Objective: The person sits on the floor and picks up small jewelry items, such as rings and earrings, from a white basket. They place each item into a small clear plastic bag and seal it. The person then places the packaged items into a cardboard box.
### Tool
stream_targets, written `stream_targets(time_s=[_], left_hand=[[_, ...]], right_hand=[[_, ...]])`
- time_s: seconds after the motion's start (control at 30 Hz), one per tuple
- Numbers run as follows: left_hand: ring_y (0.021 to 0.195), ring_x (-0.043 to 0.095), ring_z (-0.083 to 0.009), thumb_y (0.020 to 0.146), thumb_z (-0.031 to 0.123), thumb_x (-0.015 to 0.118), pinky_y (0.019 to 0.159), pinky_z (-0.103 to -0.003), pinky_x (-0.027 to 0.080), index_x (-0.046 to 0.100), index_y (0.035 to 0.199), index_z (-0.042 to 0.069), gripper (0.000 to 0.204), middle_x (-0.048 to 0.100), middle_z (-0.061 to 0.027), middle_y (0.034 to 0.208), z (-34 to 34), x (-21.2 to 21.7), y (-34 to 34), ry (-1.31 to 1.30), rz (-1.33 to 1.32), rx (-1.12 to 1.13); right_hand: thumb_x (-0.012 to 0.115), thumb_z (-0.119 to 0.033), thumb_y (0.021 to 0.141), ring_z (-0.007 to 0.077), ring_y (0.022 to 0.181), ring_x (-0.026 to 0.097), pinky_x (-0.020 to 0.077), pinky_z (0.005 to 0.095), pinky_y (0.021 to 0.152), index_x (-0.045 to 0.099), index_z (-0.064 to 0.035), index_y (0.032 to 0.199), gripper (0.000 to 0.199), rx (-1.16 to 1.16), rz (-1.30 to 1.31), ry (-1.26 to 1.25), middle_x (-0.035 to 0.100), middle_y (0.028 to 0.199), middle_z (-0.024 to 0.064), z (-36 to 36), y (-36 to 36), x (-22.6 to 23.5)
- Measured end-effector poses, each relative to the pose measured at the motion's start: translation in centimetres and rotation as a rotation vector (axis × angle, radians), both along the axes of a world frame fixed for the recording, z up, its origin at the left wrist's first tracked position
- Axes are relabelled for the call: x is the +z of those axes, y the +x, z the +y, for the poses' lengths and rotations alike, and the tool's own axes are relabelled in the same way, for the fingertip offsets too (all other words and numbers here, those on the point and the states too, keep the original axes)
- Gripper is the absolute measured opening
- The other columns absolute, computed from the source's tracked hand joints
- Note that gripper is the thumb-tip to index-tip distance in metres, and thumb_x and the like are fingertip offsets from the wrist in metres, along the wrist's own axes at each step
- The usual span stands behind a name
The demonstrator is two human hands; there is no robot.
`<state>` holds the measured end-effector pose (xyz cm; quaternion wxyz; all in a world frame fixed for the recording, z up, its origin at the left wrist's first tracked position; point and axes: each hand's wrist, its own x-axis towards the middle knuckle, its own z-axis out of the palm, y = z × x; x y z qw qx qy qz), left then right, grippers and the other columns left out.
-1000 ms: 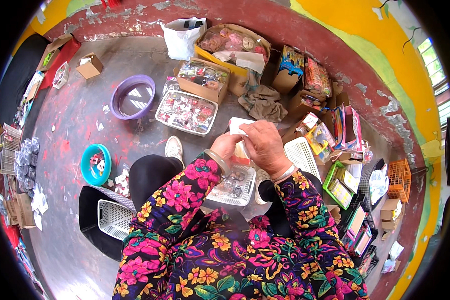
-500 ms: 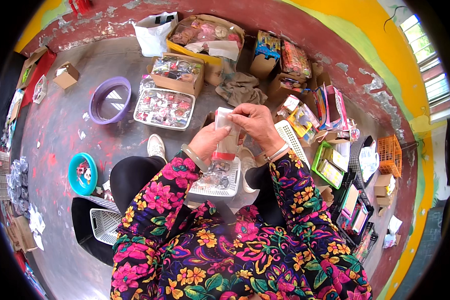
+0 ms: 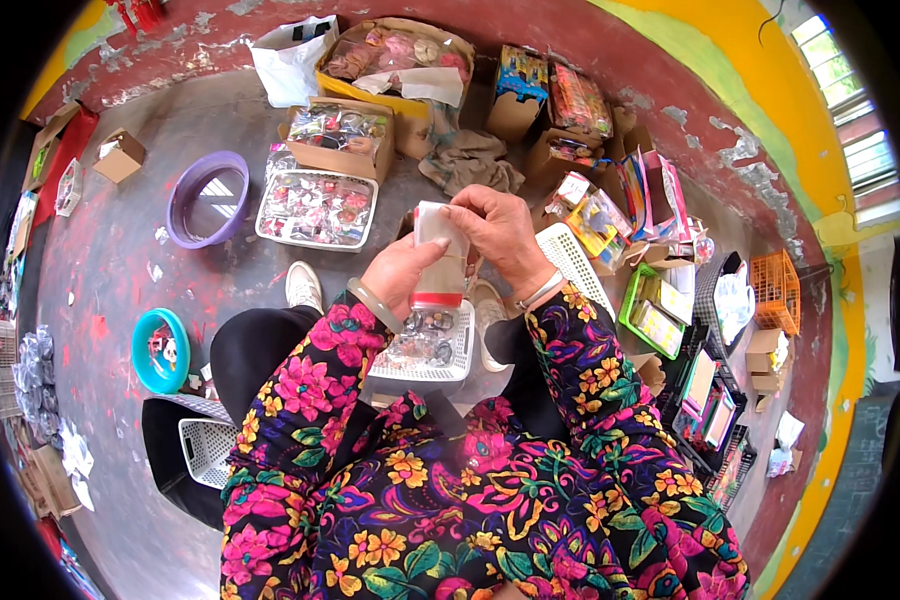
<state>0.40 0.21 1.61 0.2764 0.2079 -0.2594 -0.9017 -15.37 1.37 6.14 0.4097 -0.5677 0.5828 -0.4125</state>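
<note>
Between my two hands is a clear plastic bag [image 3: 440, 278] with a whitish upper end and a red strip along its lower edge. It may be a stack of such bags; I cannot tell. My left hand [image 3: 398, 272] grips its left side, thumb lying across the front. At the upper right edge my right hand [image 3: 505, 238] pinches with thumb and forefinger, and its other fingers are curled. Below the bag, between my feet, stands a white plastic basket [image 3: 420, 374] holding small clear packets [image 3: 410, 350].
A white basket [image 3: 315, 243] of packets and open cardboard boxes [image 3: 345, 160] stand ahead. Purple [image 3: 179, 207] and teal [image 3: 139, 350] basins are on the left. To the right are a slanted white basket [image 3: 580, 270], a green basket [image 3: 628, 300] and dark crates [image 3: 685, 400].
The view has shifted slightly, so the surroundings sit a little further left and up. My hands and the bag have moved slightly left; both grips look much the same.
</note>
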Motion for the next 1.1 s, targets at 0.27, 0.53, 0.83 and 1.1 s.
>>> stream_targets(time_s=[0.27,0.53,0.83,1.1], left_hand=[[0.092,0.058,-0.0208,0.09,0.017,0.046,0.078,-0.037,0.05,0.043,0.117,0.003,0.03,0.056,-0.0091,0.103,-0.7,0.0,0.4,0.051,0.04,0.267],[0.107,0.05,-0.0264,0.091,0.022,0.043,0.092,-0.042,0.041,0.034,0.125,0.002,0.04,0.049,-0.0152,0.118,-1.2,1.2,0.4,-0.04,0.212,0.396],[0.109,0.049,-0.0187,0.086,0.026,0.054,0.094,-0.033,0.037,0.044,0.123,0.002,0.046,0.052,-0.0111,0.118,-2.8,5.3,4.4,-0.428,-0.107,0.151],[0.071,0.057,-0.0152,0.081,0.024,0.061,0.067,-0.029,0.046,0.057,0.096,0.0,0.029,0.061,-0.008,0.079,-0.3,2.7,0.9,-1.01,-0.674,-0.499]], right_hand=[[0.068,-0.037,0.074,0.0137,0.06,0.058,0.0449,0.0289,0.054,0.058,-0.0001,0.084,0.04,-0.062,0.199,0.03,0.06,0.068,0.0088,-0.9,0.0,-1.4],[0.064,-0.021,0.08,0.0073,0.061,0.055,0.0446,0.0208,0.054,0.057,-0.0017,0.086,0.022,0.08,-0.455,0.326,0.058,0.072,0.0007,-0.4,1.0,-2.0],[0.063,-0.013,0.078,0.0044,0.067,0.05,0.0401,0.0196,0.059,0.062,-0.0016,0.083,0.012,0.293,-0.109,0.174,0.057,0.072,-0.0033,-0.1,-4.9,2.4],[0.061,-0.012,0.075,0.0071,0.055,0.051,0.0407,0.0238,0.052,0.06,-0.0006,0.084,0.014,0.618,0.259,0.205,0.057,0.061,0.0035,0.5,-3.1,2.1]])
